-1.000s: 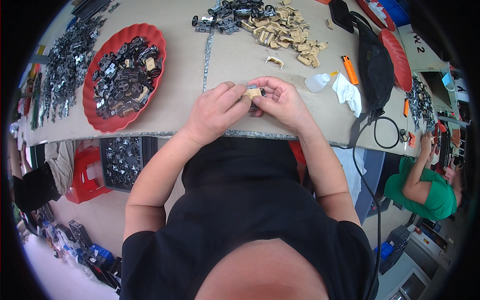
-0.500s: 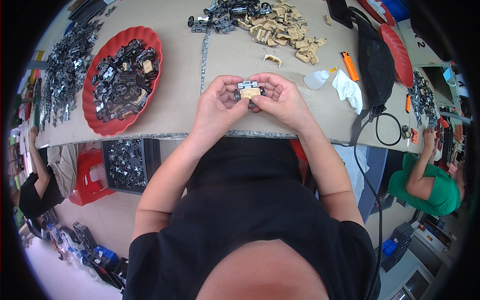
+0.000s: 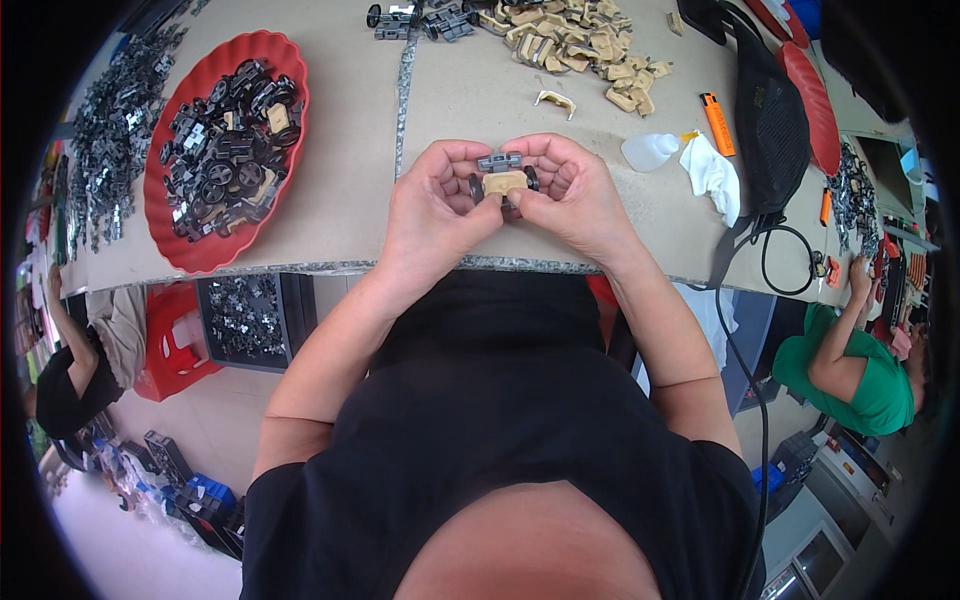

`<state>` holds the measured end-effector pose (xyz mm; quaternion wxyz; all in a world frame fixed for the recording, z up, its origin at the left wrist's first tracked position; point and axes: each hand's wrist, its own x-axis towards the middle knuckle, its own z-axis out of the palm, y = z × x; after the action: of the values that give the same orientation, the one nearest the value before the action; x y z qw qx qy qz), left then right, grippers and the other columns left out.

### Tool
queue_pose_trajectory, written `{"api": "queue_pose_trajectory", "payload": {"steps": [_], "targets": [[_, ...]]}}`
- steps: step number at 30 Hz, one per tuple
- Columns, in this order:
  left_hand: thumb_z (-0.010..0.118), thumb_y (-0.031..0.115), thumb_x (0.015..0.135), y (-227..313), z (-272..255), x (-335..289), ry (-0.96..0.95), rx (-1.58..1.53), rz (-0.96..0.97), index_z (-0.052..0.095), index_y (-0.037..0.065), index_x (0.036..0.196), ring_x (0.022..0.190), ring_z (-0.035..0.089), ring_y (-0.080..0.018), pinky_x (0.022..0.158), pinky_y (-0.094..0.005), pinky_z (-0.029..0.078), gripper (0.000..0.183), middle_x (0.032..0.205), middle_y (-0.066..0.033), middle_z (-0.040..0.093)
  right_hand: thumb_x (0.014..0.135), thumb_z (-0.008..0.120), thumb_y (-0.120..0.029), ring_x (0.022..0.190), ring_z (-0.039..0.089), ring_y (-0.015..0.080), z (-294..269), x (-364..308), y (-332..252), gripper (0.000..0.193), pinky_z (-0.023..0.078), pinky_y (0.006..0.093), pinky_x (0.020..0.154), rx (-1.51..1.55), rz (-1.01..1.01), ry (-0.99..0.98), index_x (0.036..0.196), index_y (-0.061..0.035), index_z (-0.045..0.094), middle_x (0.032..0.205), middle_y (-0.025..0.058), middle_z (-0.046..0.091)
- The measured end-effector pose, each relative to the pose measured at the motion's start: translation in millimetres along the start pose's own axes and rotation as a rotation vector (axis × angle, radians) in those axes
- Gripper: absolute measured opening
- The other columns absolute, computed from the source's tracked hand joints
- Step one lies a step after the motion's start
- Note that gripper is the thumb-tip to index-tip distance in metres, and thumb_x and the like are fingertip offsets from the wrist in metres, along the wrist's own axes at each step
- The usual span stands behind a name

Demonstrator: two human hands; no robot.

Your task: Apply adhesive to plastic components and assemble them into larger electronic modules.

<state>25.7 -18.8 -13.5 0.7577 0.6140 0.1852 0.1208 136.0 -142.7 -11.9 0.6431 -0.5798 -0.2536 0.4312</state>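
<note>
Between my two hands is a small toy car chassis (image 3: 504, 183), with a tan part in its middle, a dark grey block at its far end and black wheels at the sides. My left hand (image 3: 440, 205) closes round its left side, and my right hand (image 3: 565, 200) grips the right side. Both thumbs press at the near edge of the tan part. The fingers partly hide the wheels and the underside. Beyond my hands lies a single cream-coloured bracket (image 3: 555, 102), apart from a heap of tan plastic parts (image 3: 590, 50).
At left, a red scalloped tray (image 3: 160, 215) holds many wheeled chassis; loose grey parts (image 3: 110, 140) spread beyond it. To the right are a white squeeze bottle (image 3: 648, 152), a white cloth (image 3: 712, 178), an orange lighter-shaped item (image 3: 717, 124) and a black bag (image 3: 772, 120). Co-workers sit at both sides.
My view has shifted slightly, so the tabletop things appear a little displaced. Both hands still hold the chassis; its far block now looks darker, with less shine.
</note>
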Motion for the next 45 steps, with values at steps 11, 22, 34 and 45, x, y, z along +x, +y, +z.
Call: {"api": "queue_pose_trajectory", "payload": {"steps": [11, 22, 34, 45], "targets": [[0.053, -0.011, 0.078, -10, 7, -3, 0.063, 0.084, 0.264, 0.041, -0.002, 0.115, 0.092, 0.056, -0.0117, 0.078, -0.0234, 0.049, 0.040, 0.101, -0.0082, 0.051, 0.079, 0.058, 0.003, 0.089, 0.058, 0.0105, 8, 1, 5, 0.034, 0.049, 0.0236, 0.077, 0.044, -0.112, 0.089, 0.112, 0.0037, 0.049, 0.100, 0.0081, 0.059], [0.060, -0.005, 0.075, -15, 9, -4, 0.160, 0.163, 0.313, 0.046, 0.000, 0.106, 0.086, 0.060, -0.0125, 0.078, -0.0248, 0.050, 0.034, 0.097, -0.0093, 0.056, 0.080, 0.058, 0.002, 0.090, 0.058, 0.0107, 8, 0, 17, 0.031, 0.048, 0.0251, 0.080, -0.063, -0.262, 0.082, 0.109, 0.0043, 0.050, 0.098, 0.0070, 0.059], [0.058, -0.009, 0.078, -17, 5, -10, 0.114, 0.326, 0.308, 0.044, 0.001, 0.110, 0.089, 0.056, -0.0102, 0.076, -0.0229, 0.047, 0.037, 0.098, -0.0069, 0.053, 0.079, 0.058, 0.004, 0.092, 0.057, 0.0120, 7, -3, 17, 0.031, 0.047, 0.0258, 0.083, -0.119, -0.296, 0.066, 0.109, 0.0047, 0.050, 0.101, 0.0081, 0.057], [0.061, -0.005, 0.076, -19, 6, -6, 0.137, 0.283, 0.354, 0.047, 0.002, 0.105, 0.086, 0.062, -0.0135, 0.072, -0.0235, 0.049, 0.033, 0.094, -0.0073, 0.059, 0.079, 0.059, 0.004, 0.091, 0.058, 0.0118, 7, -3, 18, 0.030, 0.048, 0.0257, 0.082, -0.161, -0.309, 0.088, 0.107, 0.0049, 0.051, 0.100, 0.0084, 0.058]]}}
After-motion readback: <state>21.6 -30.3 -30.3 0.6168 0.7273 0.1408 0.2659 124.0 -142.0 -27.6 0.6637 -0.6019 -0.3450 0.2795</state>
